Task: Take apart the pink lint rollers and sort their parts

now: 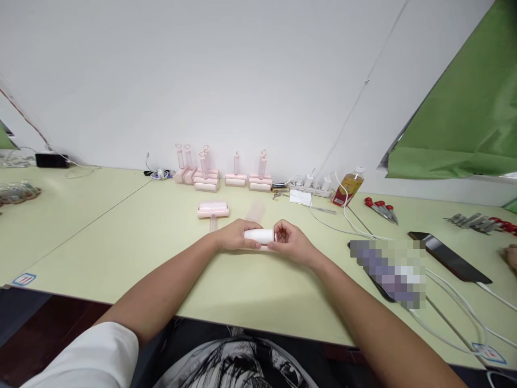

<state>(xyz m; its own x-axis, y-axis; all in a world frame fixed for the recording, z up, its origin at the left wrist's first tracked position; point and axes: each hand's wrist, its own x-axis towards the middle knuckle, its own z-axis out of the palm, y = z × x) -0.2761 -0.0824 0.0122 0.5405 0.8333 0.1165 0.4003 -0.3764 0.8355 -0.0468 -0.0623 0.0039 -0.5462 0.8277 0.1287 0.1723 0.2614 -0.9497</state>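
The white roll [259, 236] lies with its long axis running left to right, just above the bench [121, 237], held at both ends. The left hand [234, 235] wraps its left end; the right hand [290, 241] pinches the right end. A pink lint roller [212, 210] lies just behind.

A pixelated patch [388, 274] hides something, perhaps a phone.

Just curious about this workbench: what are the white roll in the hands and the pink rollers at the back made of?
White roll: probably paper, judging by its matte white surface; both hands grip its ends. Pink rollers: seemingly plastic, smooth and evenly pastel, with moulded-looking handles. Neither can be told for certain from this distance.
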